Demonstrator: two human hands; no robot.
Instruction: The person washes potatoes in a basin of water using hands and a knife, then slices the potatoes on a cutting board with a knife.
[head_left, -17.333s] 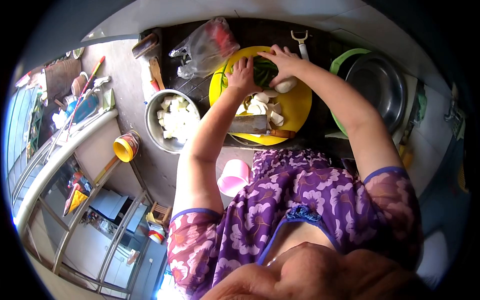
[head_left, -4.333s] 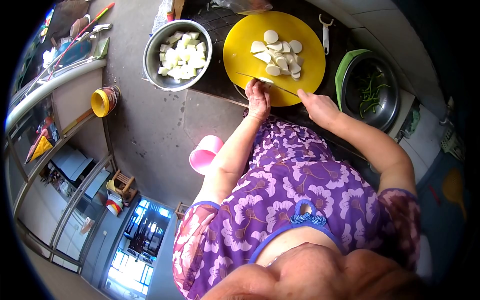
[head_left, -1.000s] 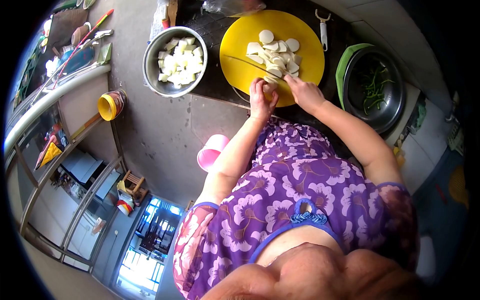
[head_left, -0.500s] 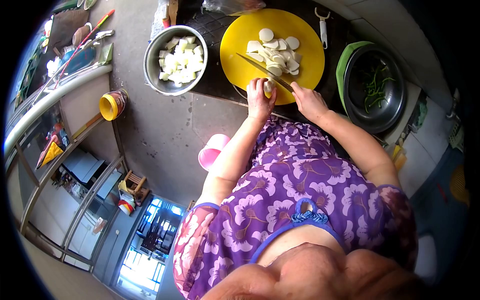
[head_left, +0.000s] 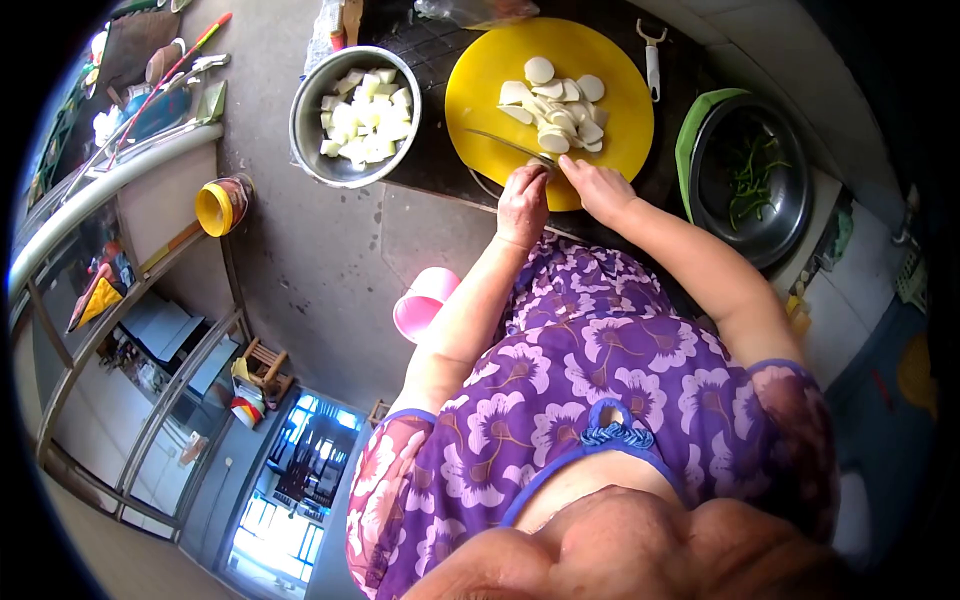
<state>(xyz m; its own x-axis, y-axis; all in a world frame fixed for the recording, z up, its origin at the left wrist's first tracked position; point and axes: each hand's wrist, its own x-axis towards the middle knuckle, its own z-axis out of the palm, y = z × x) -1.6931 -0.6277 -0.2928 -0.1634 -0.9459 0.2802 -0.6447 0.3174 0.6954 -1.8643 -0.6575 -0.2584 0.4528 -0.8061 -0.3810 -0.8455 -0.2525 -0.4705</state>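
Observation:
A round yellow cutting board (head_left: 480,95) lies on the dark counter with a pile of white slices (head_left: 570,115) on it. At the board's near edge my left hand (head_left: 524,205) is closed on a small pale piece, mostly covered by the fingers. My right hand (head_left: 597,188) is closed round the handle of a knife (head_left: 500,141); the blade points left across the board, just beyond my left fingertips. Left of the board stands a metal bowl (head_left: 302,125) full of white chunks.
A dark basin (head_left: 715,205) with green peppers (head_left: 752,185) sits at the right in a green one (head_left: 687,135). A peeler (head_left: 652,65) lies between it and the board. A plastic bag (head_left: 475,10) is behind. A pink bucket (head_left: 425,300) stands on the floor below.
Earlier, both hands held green peppers on the board; these now lie in the dark basin. Since half a second ago, the knife has moved nearer my left hand, and my right hand has shifted slightly left.

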